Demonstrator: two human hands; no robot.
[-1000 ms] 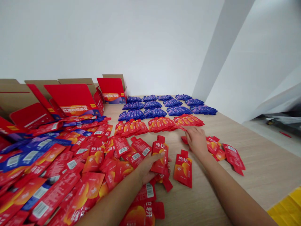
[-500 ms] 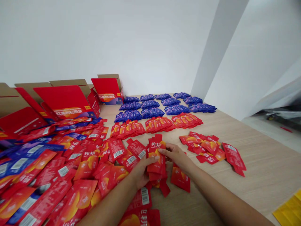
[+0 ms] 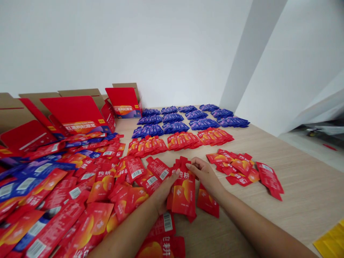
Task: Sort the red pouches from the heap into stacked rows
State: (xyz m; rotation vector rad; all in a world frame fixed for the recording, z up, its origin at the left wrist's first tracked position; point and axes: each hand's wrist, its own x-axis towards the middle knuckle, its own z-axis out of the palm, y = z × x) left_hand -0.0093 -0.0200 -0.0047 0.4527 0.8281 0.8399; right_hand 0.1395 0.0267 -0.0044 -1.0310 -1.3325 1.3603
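Between my hands is a small stack of red sachets [image 3: 184,197], printed with orange fruit and white characters, front faces toward me. My left hand [image 3: 163,195] grips the stack along its left side, thumb on the front. At the upper right, the fingers of my right hand [image 3: 205,175] pinch the neck of the front sachet. A single red sachet [image 3: 207,203] lies on the table just below my right hand. Left of my hands spreads a big loose heap of red and blue sachets [image 3: 100,182]. Some of these show white barcode labels.
Beyond my hands stand rows of fanned red bundles [image 3: 182,140] and blue bundles [image 3: 176,127]. A small red pile [image 3: 238,166] lies to the right on the wooden table [image 3: 301,172]. Open red cartons [image 3: 126,102] line the back left. Something yellow [image 3: 331,238] shows at lower right.
The front sachet now sits lower and shows its whole face, with others fanned behind it. My right fingers have shifted from the stack's side to its top edge. The view moved slightly.
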